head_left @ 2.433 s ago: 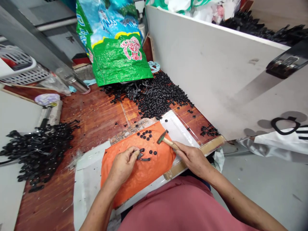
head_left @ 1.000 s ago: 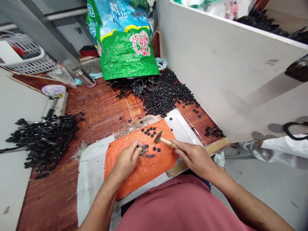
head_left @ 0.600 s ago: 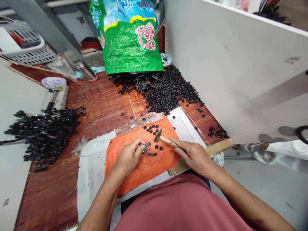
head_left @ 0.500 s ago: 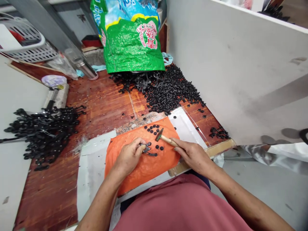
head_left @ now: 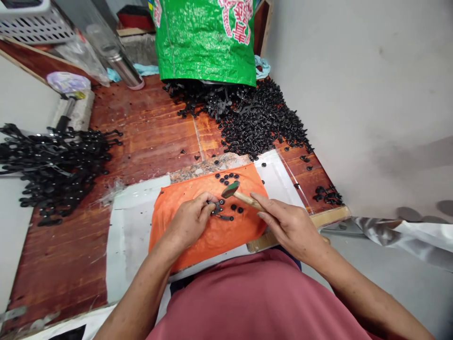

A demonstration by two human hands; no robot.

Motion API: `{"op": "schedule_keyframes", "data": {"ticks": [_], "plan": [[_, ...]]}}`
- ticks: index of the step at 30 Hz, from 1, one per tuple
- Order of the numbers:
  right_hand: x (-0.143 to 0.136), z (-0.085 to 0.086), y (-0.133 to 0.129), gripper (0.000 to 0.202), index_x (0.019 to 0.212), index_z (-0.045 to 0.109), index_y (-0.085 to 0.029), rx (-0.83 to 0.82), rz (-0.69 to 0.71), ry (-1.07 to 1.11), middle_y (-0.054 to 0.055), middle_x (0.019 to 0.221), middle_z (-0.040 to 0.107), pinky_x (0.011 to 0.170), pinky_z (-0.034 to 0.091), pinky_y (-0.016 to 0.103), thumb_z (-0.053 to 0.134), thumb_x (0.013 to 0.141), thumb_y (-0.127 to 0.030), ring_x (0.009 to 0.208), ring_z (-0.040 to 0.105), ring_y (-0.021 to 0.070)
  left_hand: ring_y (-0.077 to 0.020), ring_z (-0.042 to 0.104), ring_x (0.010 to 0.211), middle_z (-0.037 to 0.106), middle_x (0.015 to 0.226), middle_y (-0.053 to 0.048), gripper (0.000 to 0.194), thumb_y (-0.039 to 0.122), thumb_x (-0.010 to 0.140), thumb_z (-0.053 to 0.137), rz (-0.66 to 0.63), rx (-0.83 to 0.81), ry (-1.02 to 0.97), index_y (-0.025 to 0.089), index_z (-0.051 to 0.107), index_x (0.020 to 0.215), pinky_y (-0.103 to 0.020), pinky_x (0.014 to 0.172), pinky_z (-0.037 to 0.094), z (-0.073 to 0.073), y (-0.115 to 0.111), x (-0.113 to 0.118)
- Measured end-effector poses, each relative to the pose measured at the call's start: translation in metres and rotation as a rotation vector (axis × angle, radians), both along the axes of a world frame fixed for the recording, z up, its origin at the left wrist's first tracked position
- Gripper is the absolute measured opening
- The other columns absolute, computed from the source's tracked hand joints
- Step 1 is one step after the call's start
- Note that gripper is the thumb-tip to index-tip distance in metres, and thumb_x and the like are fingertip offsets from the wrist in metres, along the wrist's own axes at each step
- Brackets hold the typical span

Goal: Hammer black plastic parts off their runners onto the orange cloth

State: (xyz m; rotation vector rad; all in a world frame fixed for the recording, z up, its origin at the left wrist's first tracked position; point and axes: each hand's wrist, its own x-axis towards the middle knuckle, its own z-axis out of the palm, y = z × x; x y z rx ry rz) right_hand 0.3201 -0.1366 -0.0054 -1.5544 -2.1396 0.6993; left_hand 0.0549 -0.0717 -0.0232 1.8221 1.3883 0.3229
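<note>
My left hand (head_left: 193,215) is closed, its thumb and fingers pinching a small black plastic part (head_left: 216,208) with thin arms and round ends over an orange cloth (head_left: 184,245). In my right hand (head_left: 288,224) is the wooden handle of a small hammer (head_left: 231,189). The hammer's head hangs just above the cloth, up and to the right of the pinched part. Loose round black pieces (head_left: 237,209) lie on the cloth beside the hammer, and several more sit near its far edge. My fingers partly hide the black part.
A pile of small black pieces (head_left: 262,120) spreads below a green printed sack (head_left: 207,52). To the left lies a heap of black branched parts (head_left: 63,170). A metal flask (head_left: 123,68) stands farther back. A grey panel (head_left: 354,104) borders the right side.
The hammer head has moved slightly left, closer to the part in my left hand, and its tilt has changed. The camera view has shifted. Both hands keep their hold.
</note>
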Motion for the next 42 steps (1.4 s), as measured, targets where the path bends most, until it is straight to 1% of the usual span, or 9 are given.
{"op": "schedule_keyframes", "data": {"ticks": [7, 12, 15, 19, 23, 30, 35, 38, 42], "plan": [[-0.010, -0.006, -0.006, 0.049, 0.156, 0.045, -0.027, 0.000, 0.044, -0.199, 0.007, 0.099, 0.076, 0.070, 0.055, 0.030, 0.043, 0.107, -0.031, 0.079, 0.072, 0.0217, -0.0184, 0.064, 0.074, 0.073, 0.083, 0.000, 0.024, 0.034, 0.092, 0.046, 0.029, -0.003, 0.001, 0.023, 0.066, 0.099, -0.028, 0.069, 0.044, 0.000, -0.001, -0.001], [-0.011, -0.006, -0.008, 0.052, 0.159, 0.036, -0.026, 0.126, 0.014, -0.099, 0.008, 0.108, 0.075, 0.079, 0.054, 0.030, 0.041, 0.108, -0.026, 0.088, 0.072, 0.0205, -0.0180, 0.066, 0.075, 0.073, 0.083, 0.000, 0.024, 0.031, 0.094, 0.045, 0.034, -0.001, -0.012, 0.023, 0.066, 0.102, -0.028, 0.072, 0.046, -0.001, -0.003, -0.002], [-0.012, -0.004, -0.007, 0.048, 0.155, 0.044, -0.025, 0.045, 0.046, -0.282, 0.006, 0.091, 0.074, 0.067, 0.051, 0.029, 0.042, 0.107, -0.027, 0.073, 0.070, 0.0208, -0.0181, 0.067, 0.076, 0.074, 0.083, -0.001, 0.022, 0.030, 0.094, 0.046, 0.039, 0.001, -0.019, 0.023, 0.066, 0.101, -0.028, 0.072, 0.046, -0.002, -0.004, -0.002], [-0.015, -0.002, -0.004, 0.051, 0.160, 0.036, -0.027, 0.037, 0.029, -0.241, 0.008, 0.102, 0.075, 0.073, 0.051, 0.030, 0.039, 0.108, -0.028, 0.086, 0.071, 0.0223, -0.0175, 0.065, 0.072, 0.072, 0.080, 0.000, 0.020, 0.030, 0.093, 0.047, 0.044, 0.020, -0.023, 0.023, 0.065, 0.099, -0.028, 0.069, 0.045, -0.002, -0.004, -0.001], [-0.018, -0.001, 0.002, 0.051, 0.157, 0.042, -0.027, -0.066, 0.050, -0.349, 0.006, 0.090, 0.076, 0.063, 0.048, 0.030, 0.043, 0.107, -0.030, 0.073, 0.071, 0.0241, -0.0163, 0.058, 0.063, 0.063, 0.068, 0.003, 0.018, 0.029, 0.093, 0.047, 0.046, 0.011, -0.010, 0.023, 0.064, 0.097, -0.027, 0.064, 0.041, -0.003, -0.005, 0.000], [-0.012, 0.000, 0.009, 0.046, 0.148, 0.053, -0.027, -0.130, -0.139, 0.270, 0.004, 0.119, 0.073, 0.085, 0.051, 0.031, 0.052, 0.102, -0.031, 0.101, 0.069, 0.0229, -0.0127, 0.044, 0.056, 0.050, 0.070, 0.005, 0.041, 0.040, 0.097, 0.049, 0.189, -0.202, -0.349, 0.028, 0.055, 0.136, -0.025, 0.055, 0.035, 0.004, -0.018, -0.003], [-0.036, -0.003, 0.011, 0.029, 0.122, 0.067, -0.023, -0.277, -0.089, 0.598, -0.002, 0.093, 0.069, 0.076, 0.047, 0.026, 0.063, 0.094, -0.029, 0.084, 0.063, 0.0173, -0.0116, 0.043, 0.054, 0.049, 0.065, 0.005, 0.044, 0.041, 0.092, 0.061, 0.191, -0.298, -0.497, 0.024, 0.060, 0.133, -0.023, 0.052, 0.037, 0.014, -0.033, 0.007], [-0.051, -0.005, 0.015, 0.015, 0.103, 0.070, -0.021, -0.302, -0.119, 0.653, -0.003, 0.085, 0.066, 0.069, 0.044, 0.025, 0.063, 0.092, -0.028, 0.076, 0.058, 0.0149, -0.0141, 0.053, 0.062, 0.057, 0.073, 0.001, 0.039, 0.037, 0.096, 0.053, 0.142, -0.154, -0.400, 0.022, 0.062, 0.132, -0.026, 0.063, 0.047, 0.012, -0.038, 0.013], [-0.054, -0.008, 0.020, 0.015, 0.080, 0.063, -0.019, -0.303, -0.177, 0.641, -0.006, 0.069, 0.052, 0.059, 0.034, 0.023, 0.063, 0.091, -0.030, 0.064, 0.046, 0.0116, -0.0224, 0.063, 0.086, 0.065, 0.099, -0.007, 0.043, 0.033, 0.100, 0.047, 0.038, 0.230, 0.063, 0.030, 0.058, 0.142, -0.039, 0.081, 0.053, 0.016, -0.044, 0.008]]}}
